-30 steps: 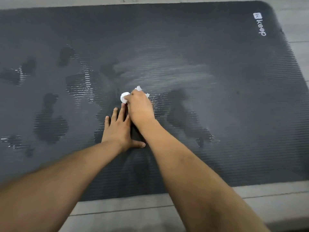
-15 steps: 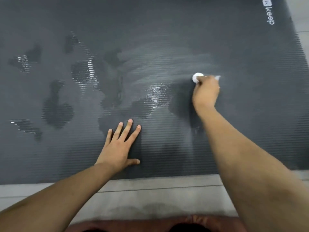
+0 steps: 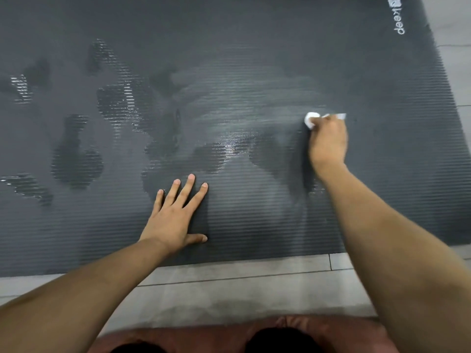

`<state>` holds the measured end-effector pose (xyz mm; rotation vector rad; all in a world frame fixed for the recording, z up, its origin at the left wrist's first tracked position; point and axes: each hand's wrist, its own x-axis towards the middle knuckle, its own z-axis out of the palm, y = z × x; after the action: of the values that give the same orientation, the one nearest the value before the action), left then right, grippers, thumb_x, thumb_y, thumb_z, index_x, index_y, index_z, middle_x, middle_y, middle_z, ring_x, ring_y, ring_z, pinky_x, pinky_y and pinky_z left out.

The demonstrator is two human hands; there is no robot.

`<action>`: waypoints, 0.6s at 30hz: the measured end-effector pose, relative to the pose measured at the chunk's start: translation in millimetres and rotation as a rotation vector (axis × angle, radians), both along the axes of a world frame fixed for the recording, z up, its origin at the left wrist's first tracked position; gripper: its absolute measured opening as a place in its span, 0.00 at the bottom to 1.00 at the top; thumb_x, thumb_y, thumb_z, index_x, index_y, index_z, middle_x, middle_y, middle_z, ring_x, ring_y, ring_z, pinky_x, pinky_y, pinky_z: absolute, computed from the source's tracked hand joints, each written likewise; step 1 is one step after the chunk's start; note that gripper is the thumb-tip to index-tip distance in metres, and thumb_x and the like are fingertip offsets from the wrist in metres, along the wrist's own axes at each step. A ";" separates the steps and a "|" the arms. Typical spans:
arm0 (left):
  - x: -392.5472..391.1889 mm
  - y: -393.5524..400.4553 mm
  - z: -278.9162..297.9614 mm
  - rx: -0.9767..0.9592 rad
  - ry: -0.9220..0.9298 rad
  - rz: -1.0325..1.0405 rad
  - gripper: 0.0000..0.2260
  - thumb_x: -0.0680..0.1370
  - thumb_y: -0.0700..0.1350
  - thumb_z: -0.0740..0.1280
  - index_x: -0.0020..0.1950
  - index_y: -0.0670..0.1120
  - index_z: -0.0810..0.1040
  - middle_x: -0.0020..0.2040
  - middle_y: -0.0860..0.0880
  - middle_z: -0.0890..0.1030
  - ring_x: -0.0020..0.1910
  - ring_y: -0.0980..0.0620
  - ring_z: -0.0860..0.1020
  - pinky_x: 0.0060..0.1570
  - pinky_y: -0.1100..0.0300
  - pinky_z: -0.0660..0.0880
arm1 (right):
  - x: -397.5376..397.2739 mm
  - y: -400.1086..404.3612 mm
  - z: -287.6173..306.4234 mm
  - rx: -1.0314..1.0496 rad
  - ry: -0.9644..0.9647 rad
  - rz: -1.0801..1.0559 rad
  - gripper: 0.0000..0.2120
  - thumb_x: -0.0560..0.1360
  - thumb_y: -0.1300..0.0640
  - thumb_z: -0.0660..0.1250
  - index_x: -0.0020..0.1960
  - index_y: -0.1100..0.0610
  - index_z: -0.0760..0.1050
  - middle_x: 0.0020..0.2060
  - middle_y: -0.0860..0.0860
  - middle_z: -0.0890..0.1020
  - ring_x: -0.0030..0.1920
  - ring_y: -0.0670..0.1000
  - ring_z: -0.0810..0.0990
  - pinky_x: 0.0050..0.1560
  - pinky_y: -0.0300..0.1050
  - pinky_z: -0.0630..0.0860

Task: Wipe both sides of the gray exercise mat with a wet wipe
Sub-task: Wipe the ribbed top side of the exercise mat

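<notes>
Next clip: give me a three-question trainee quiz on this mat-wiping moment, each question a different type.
1. True or false: the left hand lies flat on the dark gray ribbed exercise mat.
2. The right hand grips which item? A) white wet wipe B) blue sponge C) spray bottle
3. Fill in: the white "keep" logo sits at the mat's far ____ corner.

Key: 1 true; 2 A; 3 right.
</notes>
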<state>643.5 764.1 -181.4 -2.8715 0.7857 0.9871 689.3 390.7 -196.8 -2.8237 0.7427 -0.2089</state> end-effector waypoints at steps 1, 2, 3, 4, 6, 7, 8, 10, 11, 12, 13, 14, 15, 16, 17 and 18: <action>0.3 -0.4 0.1 0.007 0.002 -0.001 0.55 0.73 0.69 0.70 0.79 0.61 0.28 0.79 0.54 0.26 0.81 0.46 0.32 0.80 0.43 0.37 | -2.3 -9.6 -0.7 0.006 -0.015 -0.054 0.09 0.69 0.68 0.57 0.36 0.56 0.70 0.38 0.56 0.73 0.46 0.61 0.74 0.38 0.46 0.61; 0.6 -0.9 0.8 0.015 0.010 -0.002 0.55 0.73 0.69 0.69 0.79 0.61 0.28 0.79 0.54 0.26 0.81 0.46 0.32 0.80 0.43 0.38 | -1.7 -9.2 -1.9 0.010 -0.019 -0.102 0.09 0.69 0.68 0.56 0.36 0.56 0.70 0.39 0.56 0.72 0.47 0.61 0.74 0.39 0.47 0.64; 0.6 -1.8 2.1 0.024 0.017 -0.001 0.55 0.73 0.69 0.70 0.79 0.61 0.28 0.79 0.53 0.26 0.80 0.46 0.31 0.80 0.42 0.38 | 2.7 -0.1 -4.3 0.016 -0.025 -0.148 0.10 0.70 0.67 0.56 0.38 0.56 0.72 0.41 0.57 0.73 0.50 0.62 0.75 0.43 0.47 0.68; 0.3 -2.9 3.0 0.031 0.020 0.001 0.55 0.73 0.68 0.70 0.79 0.60 0.28 0.79 0.53 0.25 0.80 0.46 0.31 0.80 0.42 0.38 | 8.3 16.0 -7.6 0.043 -0.032 -0.181 0.12 0.71 0.67 0.56 0.41 0.56 0.76 0.44 0.58 0.76 0.53 0.62 0.75 0.48 0.47 0.71; 0.2 -5.7 5.4 0.054 0.018 0.001 0.55 0.73 0.68 0.70 0.79 0.60 0.27 0.79 0.53 0.25 0.81 0.45 0.32 0.80 0.42 0.39 | 19.9 62.6 -14.0 0.107 -0.032 -0.112 0.14 0.70 0.67 0.58 0.48 0.56 0.80 0.52 0.61 0.79 0.55 0.61 0.77 0.52 0.47 0.73; 0.3 -7.3 6.6 0.070 0.018 0.002 0.55 0.73 0.68 0.70 0.79 0.60 0.27 0.79 0.53 0.25 0.81 0.45 0.32 0.80 0.41 0.40 | 22.4 93.6 -14.5 0.151 -0.012 -0.023 0.14 0.70 0.67 0.60 0.48 0.55 0.80 0.53 0.61 0.79 0.51 0.60 0.79 0.49 0.46 0.74; 0.1 -9.5 7.6 0.089 0.019 0.005 0.56 0.73 0.68 0.70 0.79 0.60 0.27 0.79 0.52 0.26 0.81 0.45 0.33 0.80 0.41 0.41 | 21.8 126.3 -13.4 0.196 0.011 0.099 0.14 0.69 0.68 0.62 0.46 0.54 0.81 0.52 0.60 0.79 0.48 0.59 0.80 0.44 0.45 0.73; -0.9 -15.3 10.1 0.133 0.023 0.009 0.56 0.73 0.67 0.71 0.79 0.59 0.27 0.80 0.52 0.26 0.81 0.44 0.34 0.80 0.40 0.44 | 11.7 178.8 -11.5 0.256 0.026 0.338 0.11 0.69 0.69 0.64 0.45 0.57 0.81 0.48 0.57 0.80 0.46 0.58 0.78 0.40 0.47 0.72; -1.5 -18.5 11.3 0.153 0.027 0.013 0.56 0.73 0.66 0.71 0.79 0.58 0.27 0.80 0.51 0.26 0.81 0.44 0.34 0.80 0.40 0.45 | 6.3 189.8 -9.4 0.273 0.015 0.413 0.10 0.70 0.68 0.65 0.46 0.57 0.81 0.47 0.56 0.79 0.47 0.58 0.76 0.41 0.48 0.74; -2.0 -21.3 12.5 0.168 0.033 0.020 0.56 0.74 0.65 0.71 0.79 0.58 0.27 0.80 0.51 0.26 0.81 0.44 0.35 0.80 0.39 0.46 | 3.7 187.1 -8.4 0.271 0.001 0.462 0.10 0.71 0.68 0.66 0.48 0.57 0.81 0.47 0.55 0.79 0.48 0.58 0.76 0.42 0.50 0.75; -2.2 -23.3 13.4 0.177 0.039 0.029 0.56 0.74 0.64 0.72 0.79 0.58 0.27 0.80 0.51 0.26 0.81 0.43 0.35 0.80 0.39 0.47 | 3.9 173.2 -9.5 0.241 -0.028 0.495 0.11 0.71 0.67 0.66 0.49 0.57 0.82 0.47 0.55 0.80 0.48 0.58 0.76 0.44 0.50 0.75; -2.2 -24.6 14.2 0.182 0.045 0.036 0.56 0.74 0.64 0.72 0.79 0.57 0.27 0.79 0.50 0.26 0.81 0.43 0.35 0.80 0.38 0.48 | 3.8 153.9 -11.0 0.219 -0.058 0.494 0.12 0.71 0.67 0.66 0.50 0.56 0.82 0.47 0.55 0.80 0.48 0.59 0.77 0.45 0.49 0.75; -2.4 -25.3 14.9 0.183 0.049 0.039 0.56 0.74 0.63 0.72 0.79 0.57 0.27 0.79 0.50 0.26 0.81 0.43 0.35 0.79 0.38 0.48 | 2.8 128.2 -12.2 0.200 -0.050 0.438 0.12 0.72 0.66 0.66 0.50 0.55 0.82 0.47 0.56 0.80 0.49 0.58 0.77 0.47 0.48 0.74; -2.6 -25.4 15.3 0.181 0.051 0.040 0.56 0.74 0.63 0.72 0.80 0.57 0.28 0.80 0.50 0.26 0.81 0.43 0.35 0.79 0.38 0.49 | -1.4 99.6 -10.5 0.173 -0.024 0.337 0.12 0.73 0.66 0.64 0.50 0.55 0.82 0.48 0.56 0.79 0.49 0.56 0.76 0.49 0.46 0.72; -2.8 -25.3 15.7 0.177 0.054 0.039 0.56 0.74 0.63 0.73 0.80 0.57 0.28 0.80 0.50 0.26 0.82 0.43 0.35 0.79 0.38 0.49 | -8.1 68.2 -8.4 0.163 -0.006 0.210 0.12 0.73 0.66 0.63 0.50 0.55 0.82 0.48 0.56 0.79 0.48 0.53 0.74 0.49 0.44 0.71; -3.1 -25.0 15.8 0.171 0.056 0.040 0.56 0.74 0.63 0.73 0.80 0.57 0.28 0.80 0.50 0.26 0.81 0.43 0.35 0.79 0.38 0.49 | -16.9 37.4 -6.2 0.170 -0.022 0.077 0.11 0.72 0.66 0.62 0.47 0.57 0.81 0.47 0.57 0.79 0.45 0.51 0.73 0.47 0.41 0.70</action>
<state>640.4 739.1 -165.6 -2.7345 0.6164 1.0866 672.4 428.1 -203.0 -2.6787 0.6144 -0.1564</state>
